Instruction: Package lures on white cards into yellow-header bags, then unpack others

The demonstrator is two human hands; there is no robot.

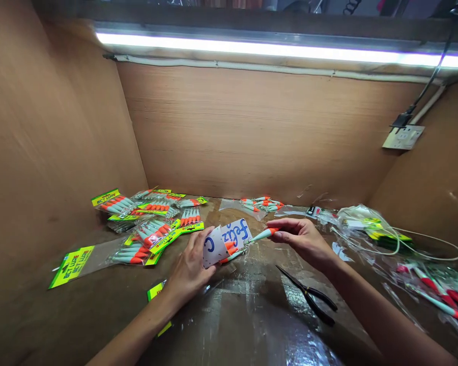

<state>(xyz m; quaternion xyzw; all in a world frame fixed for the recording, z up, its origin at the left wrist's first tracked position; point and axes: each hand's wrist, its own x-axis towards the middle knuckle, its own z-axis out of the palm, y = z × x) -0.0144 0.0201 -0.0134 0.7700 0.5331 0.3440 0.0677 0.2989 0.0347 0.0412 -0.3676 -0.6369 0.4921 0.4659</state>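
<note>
Packaged lures lie on the worktop left of the left hand, whose fingers grip a printed card beside orange-tipped lures. Farther right, the right hand pinches a single lure by its orange end between its fingers; pliers lie below them in view.

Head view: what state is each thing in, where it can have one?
Printed card: gripped by the left hand
Fishing lure: pinched in the right hand
Needle-nose pliers: lying down, handles apart
BCT LURE packs: piled
Rear lures: heaped together
Tube light: lit
Power plug: in the wall socket
</note>
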